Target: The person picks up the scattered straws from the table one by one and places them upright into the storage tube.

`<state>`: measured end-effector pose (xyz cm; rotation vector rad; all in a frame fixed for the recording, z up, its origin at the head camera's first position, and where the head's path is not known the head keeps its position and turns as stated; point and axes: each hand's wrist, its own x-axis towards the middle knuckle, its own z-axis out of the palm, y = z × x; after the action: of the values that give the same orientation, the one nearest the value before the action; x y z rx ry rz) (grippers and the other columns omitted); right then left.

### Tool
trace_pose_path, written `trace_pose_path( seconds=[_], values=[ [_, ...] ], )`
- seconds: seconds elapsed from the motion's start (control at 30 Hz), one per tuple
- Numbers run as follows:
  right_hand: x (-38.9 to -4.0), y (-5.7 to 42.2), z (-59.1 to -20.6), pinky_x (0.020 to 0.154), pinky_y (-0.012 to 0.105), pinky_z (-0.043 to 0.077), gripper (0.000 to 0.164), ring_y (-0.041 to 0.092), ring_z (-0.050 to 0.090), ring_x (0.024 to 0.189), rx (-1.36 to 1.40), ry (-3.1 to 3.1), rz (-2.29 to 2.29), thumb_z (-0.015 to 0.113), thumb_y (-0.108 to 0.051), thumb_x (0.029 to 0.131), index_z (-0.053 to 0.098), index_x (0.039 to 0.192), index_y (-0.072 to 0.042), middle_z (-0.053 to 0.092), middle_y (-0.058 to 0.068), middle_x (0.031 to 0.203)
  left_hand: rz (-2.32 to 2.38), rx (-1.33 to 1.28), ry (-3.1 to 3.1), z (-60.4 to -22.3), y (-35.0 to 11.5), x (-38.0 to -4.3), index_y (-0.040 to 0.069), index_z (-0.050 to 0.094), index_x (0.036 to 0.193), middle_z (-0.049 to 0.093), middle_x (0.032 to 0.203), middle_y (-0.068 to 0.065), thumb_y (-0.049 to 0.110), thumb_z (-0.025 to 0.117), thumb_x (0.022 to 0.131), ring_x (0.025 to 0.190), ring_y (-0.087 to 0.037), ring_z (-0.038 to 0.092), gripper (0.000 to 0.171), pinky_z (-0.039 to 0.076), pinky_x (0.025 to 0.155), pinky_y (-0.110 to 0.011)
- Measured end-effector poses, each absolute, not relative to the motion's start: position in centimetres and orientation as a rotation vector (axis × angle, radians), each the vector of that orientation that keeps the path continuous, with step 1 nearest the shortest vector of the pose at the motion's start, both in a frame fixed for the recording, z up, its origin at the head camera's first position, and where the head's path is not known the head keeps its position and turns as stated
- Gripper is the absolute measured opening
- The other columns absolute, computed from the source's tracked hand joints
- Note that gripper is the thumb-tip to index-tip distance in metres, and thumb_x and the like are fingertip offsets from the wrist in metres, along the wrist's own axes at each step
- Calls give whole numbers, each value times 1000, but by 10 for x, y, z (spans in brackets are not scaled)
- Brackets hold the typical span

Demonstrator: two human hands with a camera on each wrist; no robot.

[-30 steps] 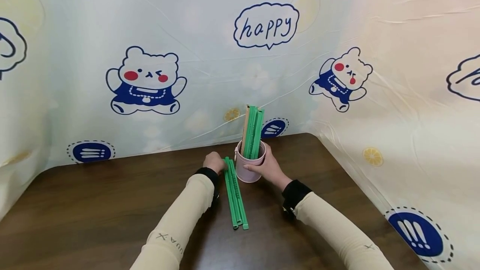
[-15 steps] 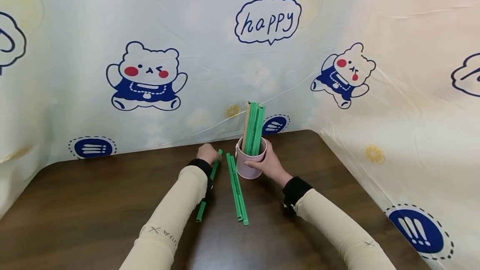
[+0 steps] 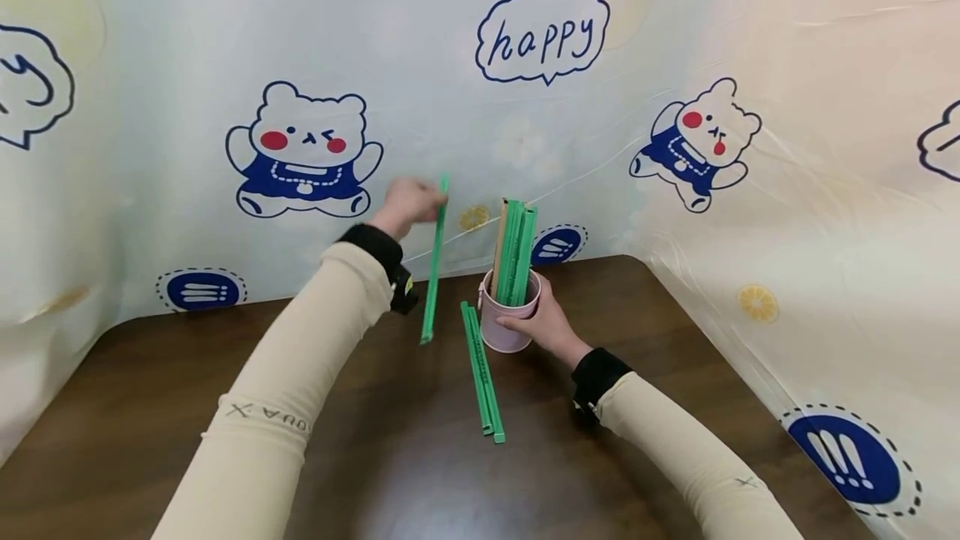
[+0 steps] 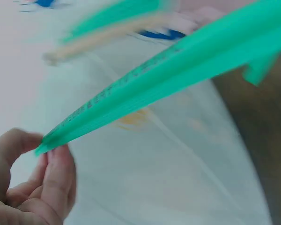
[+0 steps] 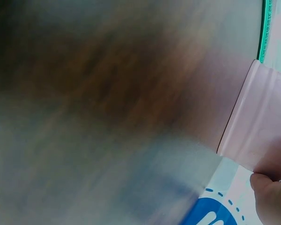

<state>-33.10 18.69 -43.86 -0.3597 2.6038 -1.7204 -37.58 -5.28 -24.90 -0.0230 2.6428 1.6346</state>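
My left hand (image 3: 411, 202) is raised left of the bucket and pinches a long, thin green printed stick (image 3: 435, 265) near its top end. The stick hangs nearly upright, its lower end over the table. In the left wrist view, thumb and fingertips hold the end of this green stick (image 4: 131, 98). My right hand (image 3: 553, 327) grips the side of a small pink bucket (image 3: 504, 330). Several green sticks (image 3: 517, 252) and a tan one (image 3: 497, 261) stand in the bucket. The right wrist view shows part of that hand (image 5: 274, 194) against the bucket wall (image 5: 260, 117).
A few more green sticks (image 3: 483, 373) lie side by side on the dark brown table (image 3: 360, 448), just left of the bucket. Behind it hangs a pale curtain (image 3: 420, 48) printed with cartoon bears.
My left hand pulled one green stick leftward from those on the table, then raised it into the air. My right hand keeps its grip on the bucket.
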Motion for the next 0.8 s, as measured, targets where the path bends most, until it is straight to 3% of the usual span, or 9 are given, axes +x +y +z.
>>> trace_pose_path(
  seconds=[0.1,0.17,0.4,0.6,0.8],
  values=[
    [-334,188,-436,122,59,37,100,37,42,145,-364,2625,-1728,84,-17,86,16,159,-9,35,18,159,1885,97,2604,-222,-40,-375,-6,62,133,63,134,-21,9,55,102,107,-24,67,35,56,107,-35],
    [-334,188,-436,122,59,37,100,37,42,145,-362,2625,-1726,84,-17,86,15,159,-9,35,19,159,1993,159,2597,-211,-32,-374,-4,62,135,63,136,-21,11,56,103,115,-29,67,35,55,107,-36],
    [-331,187,-439,121,60,38,101,37,43,145,-356,2601,-1712,83,-18,87,15,160,-9,33,19,160,2159,310,2614,-204,-8,-368,3,61,137,65,134,-19,14,59,104,118,-29,66,35,55,105,-36],
    [-332,187,-438,122,59,38,101,37,43,144,-360,2625,-1723,84,-17,86,15,159,-8,35,19,158,2068,485,2665,-218,16,-366,1,65,132,69,128,-19,14,63,102,118,-29,66,32,56,100,-36],
    [-331,186,-439,122,58,38,101,37,44,143,-367,2617,-1709,83,-17,87,14,159,-8,35,19,158,1878,551,2747,-260,29,-365,0,69,126,72,121,-20,14,65,101,115,-30,68,29,57,98,-38]
  ],
)
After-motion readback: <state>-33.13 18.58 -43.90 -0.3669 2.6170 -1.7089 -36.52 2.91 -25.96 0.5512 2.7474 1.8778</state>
